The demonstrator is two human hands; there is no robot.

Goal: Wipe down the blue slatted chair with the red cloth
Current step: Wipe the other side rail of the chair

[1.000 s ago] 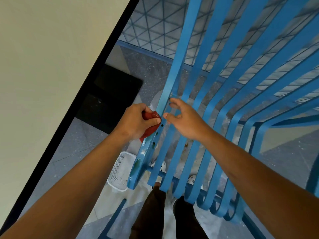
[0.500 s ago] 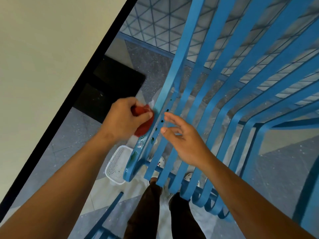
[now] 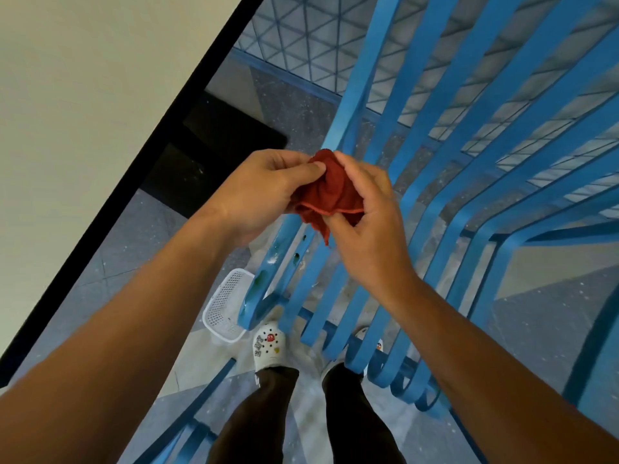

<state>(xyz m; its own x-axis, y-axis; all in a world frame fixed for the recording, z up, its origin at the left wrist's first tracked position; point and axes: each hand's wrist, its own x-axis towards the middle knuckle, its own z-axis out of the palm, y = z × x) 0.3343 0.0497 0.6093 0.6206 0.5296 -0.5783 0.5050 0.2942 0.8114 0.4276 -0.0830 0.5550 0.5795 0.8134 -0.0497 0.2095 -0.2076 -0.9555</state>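
The blue slatted chair [image 3: 445,169] fills the right half of the view, its curved slats running from top right down to rolled ends near my feet. The red cloth [image 3: 330,192] is bunched between both hands, lifted just off the leftmost slat. My left hand [image 3: 264,192] pinches its upper left part with thumb and fingers. My right hand [image 3: 365,209] grips its right side and lower hem. White stains mark the lower end of the leftmost slat [image 3: 268,262].
A white mesh basket [image 3: 224,306] lies on the grey floor beside the chair's left edge. A pale wall with a black skirting [image 3: 167,128] runs diagonally on the left. My white clogs [image 3: 268,346] stand under the slat ends.
My left hand lifted the cloth away from the leftmost slat. My right hand left the slats and took hold of the cloth too, so both hands now hold it.
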